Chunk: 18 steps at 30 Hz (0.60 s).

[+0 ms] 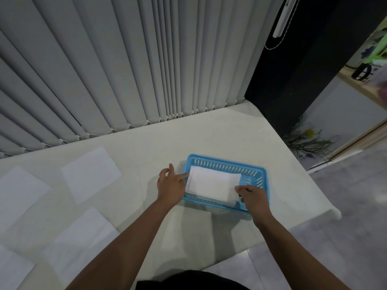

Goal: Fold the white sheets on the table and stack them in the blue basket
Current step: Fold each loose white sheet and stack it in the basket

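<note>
A blue slotted basket stands on the white table, right of centre. A folded white sheet lies across its inside, its left edge over the basket's left rim. My right hand pinches the sheet's near right corner. My left hand rests at the basket's left side, fingertips touching the sheet's left edge, thumb and fingers spread. Several unfolded white sheets lie flat on the left of the table, one at the back, one at the far left, one nearer me.
Grey vertical blinds hang right behind the table's far edge. The table's right edge drops to a grey floor, with a dark wall panel and a small plant beyond it.
</note>
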Available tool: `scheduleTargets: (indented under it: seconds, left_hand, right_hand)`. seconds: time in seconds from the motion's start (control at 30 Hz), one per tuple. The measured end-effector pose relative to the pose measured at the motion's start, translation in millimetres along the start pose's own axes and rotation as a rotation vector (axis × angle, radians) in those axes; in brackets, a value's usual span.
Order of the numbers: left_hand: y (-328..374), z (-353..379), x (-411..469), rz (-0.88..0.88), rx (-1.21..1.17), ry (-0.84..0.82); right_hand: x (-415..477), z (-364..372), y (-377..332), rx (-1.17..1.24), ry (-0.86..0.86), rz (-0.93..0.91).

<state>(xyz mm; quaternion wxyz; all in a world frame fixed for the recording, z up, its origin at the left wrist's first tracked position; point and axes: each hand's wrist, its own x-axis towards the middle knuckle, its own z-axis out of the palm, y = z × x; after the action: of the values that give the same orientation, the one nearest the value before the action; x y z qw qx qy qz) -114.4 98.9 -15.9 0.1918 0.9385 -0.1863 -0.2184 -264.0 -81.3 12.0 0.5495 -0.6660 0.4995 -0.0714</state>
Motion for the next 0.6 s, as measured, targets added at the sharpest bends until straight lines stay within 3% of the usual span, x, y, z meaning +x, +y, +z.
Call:
scheduleTargets:
  seconds: [0.4,0.6]
  left_hand:
    - [-7.6,0.0,-3.4,0.018,-0.035,-0.026]
    - [-7.8,0.7,-3.4,0.03,-0.008,-0.008]
  right_hand:
    - [-3.1,5.4,-5.8,0.08,-0.063,0.022]
    - [5.9,1.2,5.5,-0.049,0.048,0.015]
